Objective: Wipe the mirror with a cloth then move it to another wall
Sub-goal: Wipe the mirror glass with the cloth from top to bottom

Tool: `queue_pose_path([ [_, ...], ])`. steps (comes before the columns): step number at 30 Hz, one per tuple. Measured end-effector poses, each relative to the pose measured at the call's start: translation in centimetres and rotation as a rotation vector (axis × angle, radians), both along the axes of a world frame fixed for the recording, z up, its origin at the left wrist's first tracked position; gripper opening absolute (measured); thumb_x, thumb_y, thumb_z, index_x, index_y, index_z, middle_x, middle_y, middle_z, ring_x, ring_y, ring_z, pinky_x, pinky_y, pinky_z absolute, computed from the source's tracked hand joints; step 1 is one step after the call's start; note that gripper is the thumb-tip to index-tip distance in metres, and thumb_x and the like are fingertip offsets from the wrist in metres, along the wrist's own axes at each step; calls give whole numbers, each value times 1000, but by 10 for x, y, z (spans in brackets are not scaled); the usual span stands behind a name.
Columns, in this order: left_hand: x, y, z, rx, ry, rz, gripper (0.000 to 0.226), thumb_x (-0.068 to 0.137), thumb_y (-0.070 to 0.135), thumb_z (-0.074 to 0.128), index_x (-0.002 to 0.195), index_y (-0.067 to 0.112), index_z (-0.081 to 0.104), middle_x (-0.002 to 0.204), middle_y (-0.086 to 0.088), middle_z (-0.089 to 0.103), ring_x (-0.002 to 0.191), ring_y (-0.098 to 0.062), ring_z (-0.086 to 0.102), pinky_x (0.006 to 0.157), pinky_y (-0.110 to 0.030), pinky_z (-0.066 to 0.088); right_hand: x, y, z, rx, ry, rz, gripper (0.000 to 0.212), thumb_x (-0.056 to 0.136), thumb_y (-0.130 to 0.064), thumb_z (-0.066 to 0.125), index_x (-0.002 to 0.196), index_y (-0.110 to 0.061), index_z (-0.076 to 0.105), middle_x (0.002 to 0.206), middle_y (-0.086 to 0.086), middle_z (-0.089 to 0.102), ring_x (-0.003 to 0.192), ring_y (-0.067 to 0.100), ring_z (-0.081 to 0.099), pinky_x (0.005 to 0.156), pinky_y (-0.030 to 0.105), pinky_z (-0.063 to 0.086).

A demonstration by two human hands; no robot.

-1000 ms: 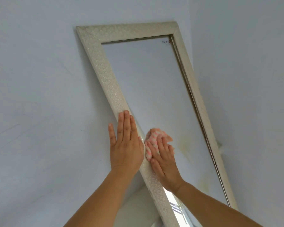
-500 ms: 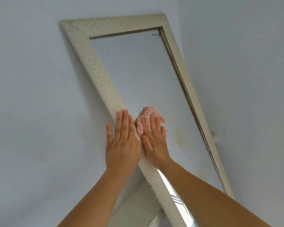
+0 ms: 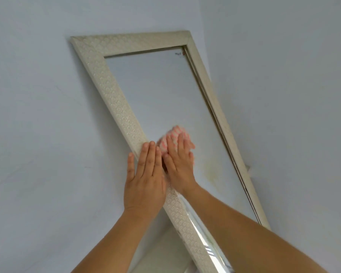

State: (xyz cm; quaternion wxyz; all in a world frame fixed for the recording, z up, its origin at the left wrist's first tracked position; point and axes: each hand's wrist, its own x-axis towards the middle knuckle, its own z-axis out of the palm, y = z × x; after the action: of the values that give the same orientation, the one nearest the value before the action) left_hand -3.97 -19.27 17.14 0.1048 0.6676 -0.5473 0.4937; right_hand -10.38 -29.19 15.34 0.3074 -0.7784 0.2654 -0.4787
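Our right hand [image 3: 178, 164], pressing the cloth [image 3: 172, 135] flat-fingered, has slid up the mirror [image 3: 165, 95] glass since a second ago, left hand [image 3: 146, 174] open on the frame [image 3: 114, 99]; wiping ongoing.

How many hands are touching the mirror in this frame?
2. The left hand lies flat on the left side of the mirror's frame; the right hand presses the pink cloth against the glass.

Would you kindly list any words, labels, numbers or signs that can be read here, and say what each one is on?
None can be read.
Small dark mark at the top right corner of the mirror glass: possibly a scribble or sticker, too small and blurred to read.
Patterned frame: embossed circles only, no text.
Pink and white cloth: pattern only, no lettering visible.
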Motion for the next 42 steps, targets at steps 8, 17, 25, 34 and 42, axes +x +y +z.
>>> queue_pose_path([
  [8,0,0,8,14,3,7,56,92,23,29,142,-1,36,152,-16,31,142,-26,20,115,-49,11,20,-44,106,-126,40,-26,53,100,-45,25,149,-38,4,159,1,-19,144,23,-25,114,49,-12],
  [17,-5,0,-7,108,-65,24,56,93,25,28,141,-2,37,150,-18,34,142,-31,25,115,-51,11,-8,-30,-14,190,-28,-173,55,102,-39,23,149,-33,-3,158,-1,-20,145,18,-22,118,46,-7],
  [25,-12,0,-33,228,-124,-11,56,91,23,29,140,-3,38,150,-19,33,140,-32,29,117,-49,8,-34,-6,-171,810,-162,-395,86,73,-80,18,142,-28,25,149,7,32,139,27,30,114,42,25],
  [34,-14,-7,-32,241,-149,0,54,90,22,32,136,-4,44,146,-20,40,138,-32,33,115,-50,10,-17,-12,-62,315,-139,-282,58,96,-45,20,149,-23,19,159,11,3,147,29,0,118,43,7],
  [42,-13,-8,-34,244,-178,21,57,89,23,31,138,-5,38,147,-21,37,140,-34,29,117,-52,5,-19,-63,-48,145,-84,-209,57,94,-46,20,147,-36,1,160,1,-10,147,19,-14,118,44,-5],
])
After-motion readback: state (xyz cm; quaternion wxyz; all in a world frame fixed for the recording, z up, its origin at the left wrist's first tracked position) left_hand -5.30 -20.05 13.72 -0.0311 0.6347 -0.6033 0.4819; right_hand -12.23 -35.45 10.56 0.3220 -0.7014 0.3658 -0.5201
